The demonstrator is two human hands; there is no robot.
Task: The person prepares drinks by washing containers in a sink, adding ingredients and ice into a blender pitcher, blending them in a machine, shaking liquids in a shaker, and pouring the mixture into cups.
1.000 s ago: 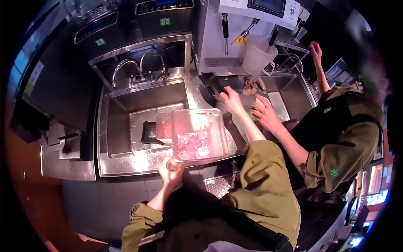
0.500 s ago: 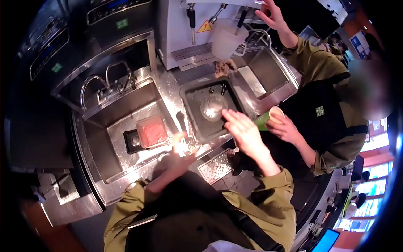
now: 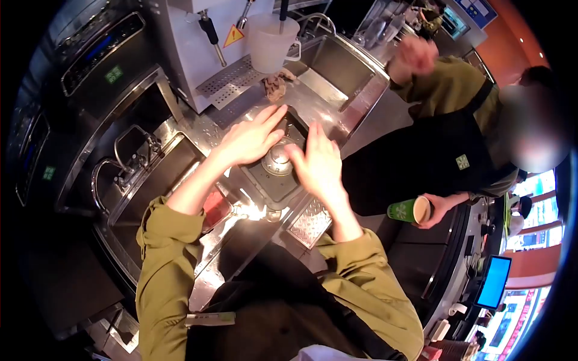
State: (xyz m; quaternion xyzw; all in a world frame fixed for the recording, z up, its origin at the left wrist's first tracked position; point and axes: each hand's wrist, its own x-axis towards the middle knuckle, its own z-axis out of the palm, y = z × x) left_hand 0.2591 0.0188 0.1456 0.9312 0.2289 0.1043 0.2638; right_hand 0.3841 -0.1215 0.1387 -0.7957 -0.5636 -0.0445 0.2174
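Both of my hands are over a dark rectangular tray (image 3: 265, 188) on the steel counter. In the tray sits a clear, round, dome-like piece (image 3: 278, 159), partly hidden by my hands. My left hand (image 3: 251, 139) reaches across the tray's left side with its fingers stretched out, close to the clear piece. My right hand (image 3: 319, 165) is at the tray's right edge, fingers extended and thumb beside the clear piece. Whether either hand touches it, I cannot tell. Neither hand visibly holds anything.
A sink (image 3: 155, 180) on the left contains a pink-filled container (image 3: 215, 207). Behind the tray are a crumpled cloth (image 3: 277, 86), a translucent pitcher (image 3: 271, 51) under a dispenser, and another sink (image 3: 328, 72). On the right, a co-worker holds a green paper cup (image 3: 404, 210).
My left hand has moved from beside the left sink to the tray. My right hand has also shifted over it. The co-worker has stepped back, the cup moving away from the tray.
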